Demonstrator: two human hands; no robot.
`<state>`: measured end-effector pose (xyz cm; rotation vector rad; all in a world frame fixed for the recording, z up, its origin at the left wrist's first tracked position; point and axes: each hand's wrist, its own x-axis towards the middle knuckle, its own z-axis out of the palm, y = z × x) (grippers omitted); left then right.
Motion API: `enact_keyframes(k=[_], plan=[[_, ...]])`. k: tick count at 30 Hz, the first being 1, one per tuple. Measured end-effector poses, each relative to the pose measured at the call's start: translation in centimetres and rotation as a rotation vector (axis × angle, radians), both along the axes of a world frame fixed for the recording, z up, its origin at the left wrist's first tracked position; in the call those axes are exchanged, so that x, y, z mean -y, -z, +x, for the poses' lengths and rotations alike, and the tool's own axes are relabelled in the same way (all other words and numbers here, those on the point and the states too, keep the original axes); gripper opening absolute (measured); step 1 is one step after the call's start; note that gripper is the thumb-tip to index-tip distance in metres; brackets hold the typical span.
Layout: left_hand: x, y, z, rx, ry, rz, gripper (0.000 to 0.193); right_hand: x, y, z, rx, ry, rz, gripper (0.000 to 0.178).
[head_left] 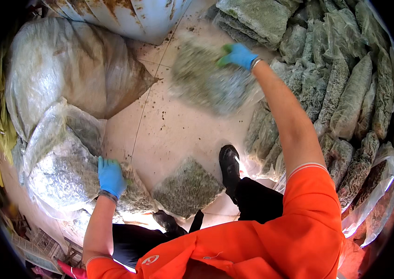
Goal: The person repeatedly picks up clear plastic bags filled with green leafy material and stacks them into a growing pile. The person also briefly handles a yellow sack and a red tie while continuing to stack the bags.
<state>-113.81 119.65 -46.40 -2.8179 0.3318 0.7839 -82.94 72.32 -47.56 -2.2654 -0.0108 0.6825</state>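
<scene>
My right hand [238, 56], in a blue glove with green on the fingertips, grips the upper edge of a flat bagged pack [206, 76] of grey-green dried material. The pack is smeared by motion above the floor. On the left, my gloved left hand [111, 176] is closed at the edge of a large clear plastic bag [62, 172] with similar packs inside; its thumb is hidden. Beside that hand is another grey-green pack [134, 193]. A flat, squarish pack [187, 188] lies on the floor between my feet.
Several bagged packs are heaped at the right [353, 104], with flat ones stacked at the far right [257, 21]. A big whitish sack [66, 65] stands at far left, near a rusty white metal container [118, 16]. Dark crumbs dot the tiled floor [169, 121].
</scene>
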Motion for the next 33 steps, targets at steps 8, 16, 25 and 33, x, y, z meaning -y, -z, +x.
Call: enact_keyframes(k=[8,16,25,33], plan=[[-5.9,7.0,-3.1,-0.032,-0.155,-0.303,0.049,-9.8,6.1,-6.5,0.406,-0.327,-0.404,0.042],[-1.7,-2.4,1.1,0.043,0.173,0.084,0.014,-30.3,4.6,-24.5,-0.526,-0.392,0.582,0.073],[-4.8,-4.6,1.0,0.229,-0.031,-0.025,0.036,-36.2,7.4,-29.1,-0.673,-0.107,0.918,0.058],[-5.3,-5.1,1.0,0.378,0.048,-0.188,0.045,-29.4,0.0,-23.9,-0.434,-0.192,0.606,0.037]])
